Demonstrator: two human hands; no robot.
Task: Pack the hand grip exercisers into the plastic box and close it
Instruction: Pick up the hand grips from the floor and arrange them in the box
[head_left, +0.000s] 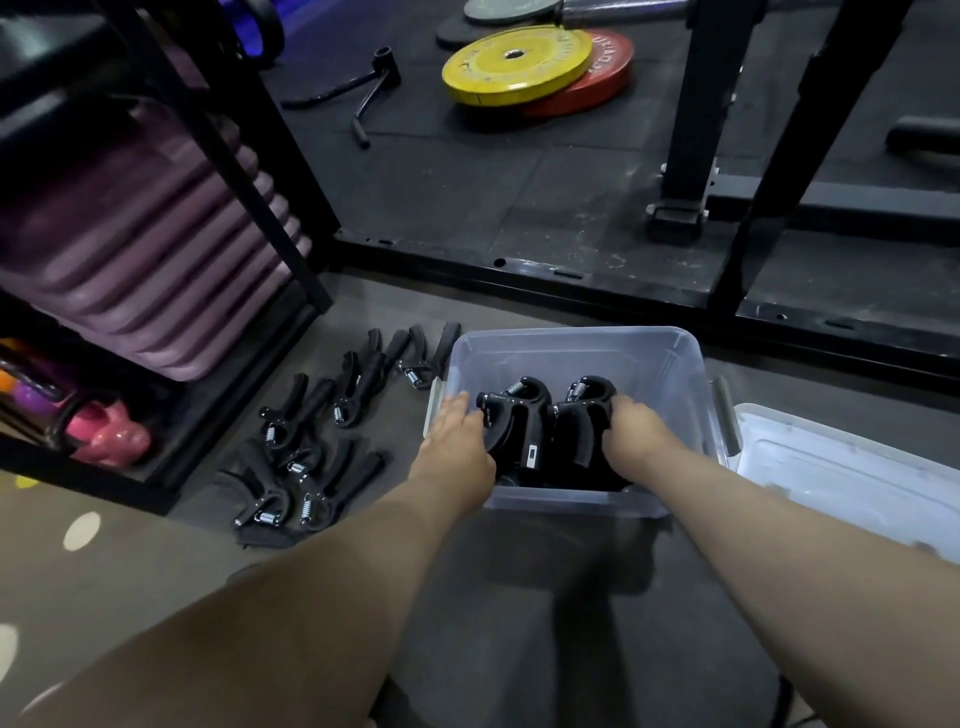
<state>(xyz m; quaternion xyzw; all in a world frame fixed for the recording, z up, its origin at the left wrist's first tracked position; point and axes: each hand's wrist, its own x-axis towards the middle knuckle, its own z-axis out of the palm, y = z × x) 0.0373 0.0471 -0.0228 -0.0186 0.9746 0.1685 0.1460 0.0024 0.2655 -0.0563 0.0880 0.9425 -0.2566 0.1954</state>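
The lid (852, 467) is cropped at right; fingertips of the right hand (631, 431) hide behind exercisers (574, 423).

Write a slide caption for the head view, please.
Left hand and right hand each hold a black spring-loaded hand exerciser inside the clear plastic box.

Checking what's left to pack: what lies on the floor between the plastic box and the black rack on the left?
Loose black hand grip exercisers lie scattered on the floor between the plastic box and the rack, shown in the head view.
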